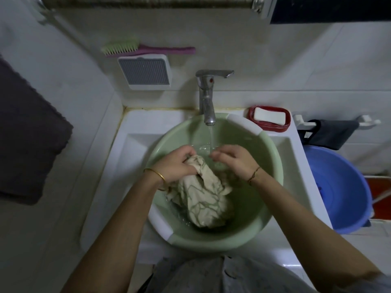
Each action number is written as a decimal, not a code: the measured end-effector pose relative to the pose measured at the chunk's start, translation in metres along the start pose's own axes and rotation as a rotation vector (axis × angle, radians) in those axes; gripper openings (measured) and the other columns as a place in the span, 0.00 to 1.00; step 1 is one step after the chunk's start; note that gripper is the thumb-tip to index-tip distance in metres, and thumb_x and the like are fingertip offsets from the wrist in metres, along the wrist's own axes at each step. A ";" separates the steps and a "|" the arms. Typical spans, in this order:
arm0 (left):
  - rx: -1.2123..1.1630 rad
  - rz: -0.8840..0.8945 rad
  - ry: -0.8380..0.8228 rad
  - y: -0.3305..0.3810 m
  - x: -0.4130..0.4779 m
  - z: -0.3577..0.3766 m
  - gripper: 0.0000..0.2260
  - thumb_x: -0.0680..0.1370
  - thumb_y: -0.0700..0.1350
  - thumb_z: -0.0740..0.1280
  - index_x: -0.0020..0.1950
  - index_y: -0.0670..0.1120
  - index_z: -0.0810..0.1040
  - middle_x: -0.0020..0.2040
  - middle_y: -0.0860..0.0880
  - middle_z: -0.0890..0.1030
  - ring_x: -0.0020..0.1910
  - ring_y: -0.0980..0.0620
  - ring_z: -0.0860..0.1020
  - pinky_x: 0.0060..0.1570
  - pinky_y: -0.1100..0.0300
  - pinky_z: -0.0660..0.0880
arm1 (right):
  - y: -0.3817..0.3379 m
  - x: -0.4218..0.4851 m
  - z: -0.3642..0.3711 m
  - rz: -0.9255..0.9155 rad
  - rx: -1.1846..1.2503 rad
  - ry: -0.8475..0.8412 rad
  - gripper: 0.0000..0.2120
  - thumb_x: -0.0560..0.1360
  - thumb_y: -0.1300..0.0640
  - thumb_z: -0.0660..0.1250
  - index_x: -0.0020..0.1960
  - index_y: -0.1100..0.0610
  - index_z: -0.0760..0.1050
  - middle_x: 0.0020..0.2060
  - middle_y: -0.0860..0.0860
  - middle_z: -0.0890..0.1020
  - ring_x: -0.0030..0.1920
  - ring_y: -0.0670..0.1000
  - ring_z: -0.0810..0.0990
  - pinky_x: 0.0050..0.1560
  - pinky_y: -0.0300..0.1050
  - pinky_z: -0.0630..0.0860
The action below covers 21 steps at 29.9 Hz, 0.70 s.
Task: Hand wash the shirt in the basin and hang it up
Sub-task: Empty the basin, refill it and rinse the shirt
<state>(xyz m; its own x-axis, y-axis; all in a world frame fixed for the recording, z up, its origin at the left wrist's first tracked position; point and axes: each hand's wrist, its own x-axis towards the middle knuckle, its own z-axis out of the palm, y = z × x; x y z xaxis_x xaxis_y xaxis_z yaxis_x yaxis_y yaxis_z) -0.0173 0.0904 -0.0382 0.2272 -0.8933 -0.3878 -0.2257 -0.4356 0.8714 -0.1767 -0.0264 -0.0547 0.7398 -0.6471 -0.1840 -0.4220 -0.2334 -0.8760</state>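
Beige bunched shirt with a green branching pattern (203,193) lies between the two hands and runs back from them toward the person's body, inside a pale green round plastic basin (251,218). Its lower part sits in shallow water at the bottom of the basin.

The left hand (177,163), with a gold bangle (157,176) at its wrist, has its fingers curled round the upper end of the shirt and grips it in a fist. The right hand (234,161), with a thin cord bracelet (254,174) at its wrist, is just beside the left, with its fingers bent downward. Its heel rests against the shirt's right side, but whether its fingers hold any fabric cannot be told.

A thin stream of water (211,136) falls from a metal tap (206,98) beyond the hands and lands just by the right fingertips. The basin sits in a white sink (135,144).

Beyond the right hand, a red soap dish (281,126) holds a white bar of soap (268,116). Farther right stands a blue plastic tub (342,187). Beyond the left hand, a brush with green bristles and a pink handle (143,48) rests against the wall.
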 end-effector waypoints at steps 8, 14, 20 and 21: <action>0.148 0.139 0.115 0.009 0.008 0.006 0.19 0.69 0.34 0.72 0.51 0.52 0.70 0.41 0.48 0.73 0.39 0.51 0.73 0.40 0.60 0.69 | -0.009 0.000 0.003 -0.083 0.012 -0.157 0.13 0.69 0.61 0.74 0.52 0.55 0.76 0.43 0.50 0.80 0.40 0.46 0.78 0.44 0.43 0.76; 0.505 0.016 -0.077 0.001 0.005 0.000 0.08 0.71 0.41 0.72 0.47 0.47 0.75 0.37 0.53 0.74 0.39 0.52 0.74 0.39 0.63 0.70 | -0.004 -0.002 0.004 -0.144 0.213 0.048 0.08 0.69 0.68 0.69 0.44 0.58 0.77 0.38 0.47 0.78 0.38 0.38 0.75 0.43 0.33 0.72; 0.511 -0.092 -0.083 -0.015 0.007 -0.002 0.13 0.70 0.44 0.73 0.48 0.49 0.71 0.44 0.50 0.77 0.45 0.49 0.77 0.46 0.57 0.75 | 0.000 -0.002 -0.004 -0.154 0.357 0.203 0.07 0.62 0.64 0.63 0.37 0.54 0.74 0.35 0.48 0.76 0.35 0.39 0.73 0.39 0.32 0.70; 0.516 -0.084 -0.040 -0.015 0.008 -0.004 0.15 0.69 0.45 0.74 0.50 0.49 0.70 0.46 0.49 0.78 0.47 0.47 0.78 0.48 0.55 0.75 | 0.003 -0.001 -0.004 -0.137 0.319 0.222 0.08 0.61 0.64 0.64 0.37 0.53 0.74 0.36 0.48 0.75 0.36 0.41 0.73 0.39 0.33 0.69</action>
<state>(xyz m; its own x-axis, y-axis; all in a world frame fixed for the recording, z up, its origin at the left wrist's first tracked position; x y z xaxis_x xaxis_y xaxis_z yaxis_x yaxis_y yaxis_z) -0.0082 0.0903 -0.0527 0.2305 -0.8519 -0.4703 -0.6480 -0.4949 0.5789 -0.1810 -0.0294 -0.0558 0.6320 -0.7749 0.0143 -0.1182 -0.1146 -0.9864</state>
